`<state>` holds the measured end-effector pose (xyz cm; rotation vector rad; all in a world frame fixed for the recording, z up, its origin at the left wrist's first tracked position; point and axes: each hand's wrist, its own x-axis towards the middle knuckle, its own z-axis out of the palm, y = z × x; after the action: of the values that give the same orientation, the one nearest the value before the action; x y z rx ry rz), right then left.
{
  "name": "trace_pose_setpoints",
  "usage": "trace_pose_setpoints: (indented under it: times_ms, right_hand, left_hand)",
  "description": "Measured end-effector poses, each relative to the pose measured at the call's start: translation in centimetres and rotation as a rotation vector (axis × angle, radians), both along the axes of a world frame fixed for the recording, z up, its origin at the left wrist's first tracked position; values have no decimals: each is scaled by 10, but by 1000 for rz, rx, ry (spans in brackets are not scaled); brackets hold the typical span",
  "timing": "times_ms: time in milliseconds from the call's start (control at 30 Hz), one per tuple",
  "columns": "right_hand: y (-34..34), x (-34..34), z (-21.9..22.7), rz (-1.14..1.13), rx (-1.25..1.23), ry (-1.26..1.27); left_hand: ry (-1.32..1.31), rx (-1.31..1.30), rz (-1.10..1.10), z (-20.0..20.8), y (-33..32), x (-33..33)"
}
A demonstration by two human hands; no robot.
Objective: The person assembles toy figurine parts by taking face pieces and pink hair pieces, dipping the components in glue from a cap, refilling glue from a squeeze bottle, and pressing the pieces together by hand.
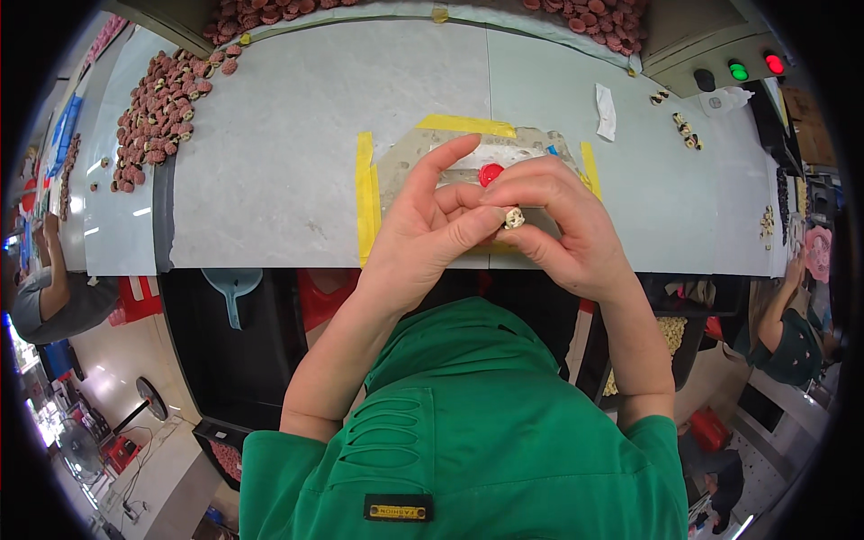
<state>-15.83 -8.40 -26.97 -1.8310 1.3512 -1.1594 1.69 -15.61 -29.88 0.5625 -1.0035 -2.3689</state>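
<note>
Both hands meet over a worn grey work mat (409,166) edged with yellow tape. Between them is a small cream piece with dark spots (514,219), its kind too small to tell. My right hand (571,229) pinches it between thumb and fingers. My left hand (432,229) has its thumb tip pressed against the piece, index finger raised and the other fingers curled in. Just beyond the fingers, a round red cap-like part (490,175) shows on the mat. My fingers hide part of the mat and whatever lies under them.
Pink ribbed cup-shaped pieces (157,112) lie heaped at left, with more along the back. Small cream-and-dark pieces (688,135) and a white strip (605,112) lie at right. Below the table edge are a black tray (225,369) and blue scoop (232,282). People work on both sides.
</note>
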Motion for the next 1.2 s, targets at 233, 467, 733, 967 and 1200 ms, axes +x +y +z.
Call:
trace_pose_setpoints:
  times_ms: [233,467,733,967,1200]
  right_hand:
    - [4,-3,7,-31,-93,168]
    - [16,-12,16,16,30,169]
    - [29,-10,0,-49,129,-16]
    - [33,-13,-4,-69,164,-134]
    - [43,-56,-3,-350,49,148]
  left_hand:
    - [-66,48,-81,11,-3,2]
    - [-82,-32,-209,22,6,-11]
    - [-56,157,-138,22,22,-22]
    - [-4,140,-102,17,27,-30]
    - [-752,-1173,149,22,-21,19]
